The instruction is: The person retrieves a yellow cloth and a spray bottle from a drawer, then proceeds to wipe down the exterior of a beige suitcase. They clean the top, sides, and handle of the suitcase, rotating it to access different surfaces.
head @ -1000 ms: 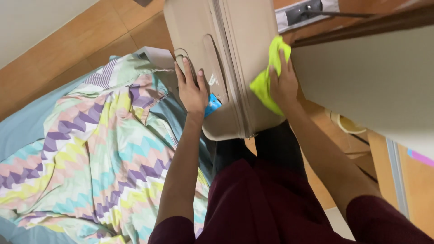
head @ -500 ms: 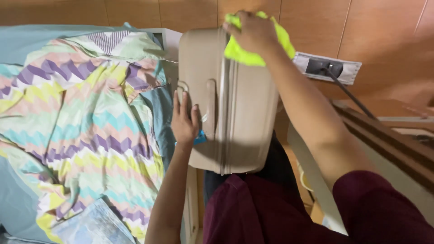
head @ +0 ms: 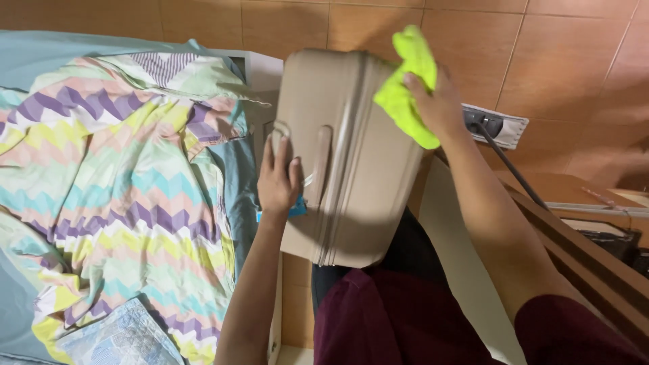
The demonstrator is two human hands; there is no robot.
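Beige hard-shell suitcase (head: pixel 351 159) upright beside bed, rigid, smooth, likely slippery. Left hand (head: pixel 278 179) flat, fingers released, by side handle (head: pixel 323 165), best hold. Right hand (head: pixel 439 105) clenched around yellow-green cloth (head: pixel 405 88) at top edge.

Beige suitcase (head: pixel 351 162) stands upright between the bed (head: pixel 40 61) and a dark wooden ledge (head: pixel 574 236); it fills most of the gap. Left hand (head: pixel 278 177) lies flat on the suitcase's side by the recessed handle, blocking that face. Right hand (head: pixel 439 105) presses a yellow-green cloth (head: pixel 405 88) on the top right corner. Left of the suitcase: zigzag-patterned blanket (head: pixel 115 196) heaped on the bed, edge touching or just beside the case; little room there. Right of the case: right forearm crosses the gap; a dark cable (head: pixel 510 165) slants from a wall socket plate (head: pixel 500 125). Tiled wall (head: pixel 541 40) above the suitcase is open.
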